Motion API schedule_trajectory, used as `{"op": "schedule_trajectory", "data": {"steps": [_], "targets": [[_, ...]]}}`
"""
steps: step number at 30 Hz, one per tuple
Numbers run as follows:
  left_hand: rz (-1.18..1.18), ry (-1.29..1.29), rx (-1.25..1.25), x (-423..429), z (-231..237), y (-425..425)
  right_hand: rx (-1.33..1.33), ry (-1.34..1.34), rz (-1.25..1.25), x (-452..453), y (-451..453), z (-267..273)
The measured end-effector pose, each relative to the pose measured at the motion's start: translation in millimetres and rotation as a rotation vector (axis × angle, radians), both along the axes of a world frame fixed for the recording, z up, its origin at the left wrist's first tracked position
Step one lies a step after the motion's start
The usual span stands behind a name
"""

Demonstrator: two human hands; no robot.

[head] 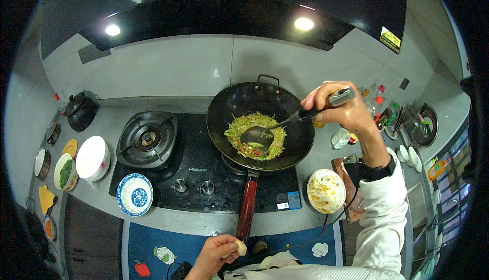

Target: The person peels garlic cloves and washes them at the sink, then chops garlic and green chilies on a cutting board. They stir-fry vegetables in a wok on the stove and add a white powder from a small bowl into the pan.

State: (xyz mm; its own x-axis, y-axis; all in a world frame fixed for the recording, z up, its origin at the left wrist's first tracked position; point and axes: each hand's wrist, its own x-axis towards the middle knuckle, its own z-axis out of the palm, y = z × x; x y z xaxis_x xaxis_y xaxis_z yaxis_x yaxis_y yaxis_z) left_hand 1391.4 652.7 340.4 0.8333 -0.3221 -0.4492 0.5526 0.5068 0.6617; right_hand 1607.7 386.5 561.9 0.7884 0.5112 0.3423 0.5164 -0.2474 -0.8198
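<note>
A black wok [225, 104] sits on the right burner, with shredded green vegetables [277, 144] and bits of red and brown in its bottom. My right hand [338, 106] grips the dark handle of a metal ladle [256, 138], whose bowl rests in the food. Below the wok's dark red handle [246, 207], my left hand [219, 251] pinches a small pale piece of food [240, 248]. Whether that hand touches the handle's end, I cannot tell. To the right of the hob stands a patterned bowl [326, 192] smeared with yellow-brown residue.
A blue-and-white bowl [135, 194] overlaps the front left of the gas hob [191, 188], near the left burner [148, 138]. Leftward are a white bowl [91, 157], a bowl of chopped greens [65, 175] and a black pot [79, 112]. Bottles [378, 102] crowd the back right.
</note>
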Motion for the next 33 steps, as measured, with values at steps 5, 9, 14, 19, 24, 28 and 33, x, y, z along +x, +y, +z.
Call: {"op": "schedule_trajectory", "data": {"steps": [5, 9, 14, 19, 24, 28, 33], "targets": [[-0.011, -0.009, 0.006, -1, 0, 3, -0.007, 0.043, -0.050, 9, 15, -12], [0.019, -0.001, 0.016, -4, 1, 5, 0.064, 0.012, -0.033, 16, 21, -8], [0.027, 0.003, 0.009, -5, 2, 6, 0.091, 0.008, -0.100, 25, 40, -18], [0.037, -0.016, -0.019, -6, 2, 8, 0.120, -0.068, -0.120, 33, 32, -13], [0.004, -0.022, -0.007, -4, 1, 9, -0.033, -0.070, -0.098, 31, 45, -28], [0.006, -0.016, 0.053, -5, 2, 10, 0.124, -0.092, -0.086, 27, 42, -18], [-0.005, -0.019, -0.026, -4, 2, 11, 0.085, -0.042, -0.105, 25, 52, -18]]}}
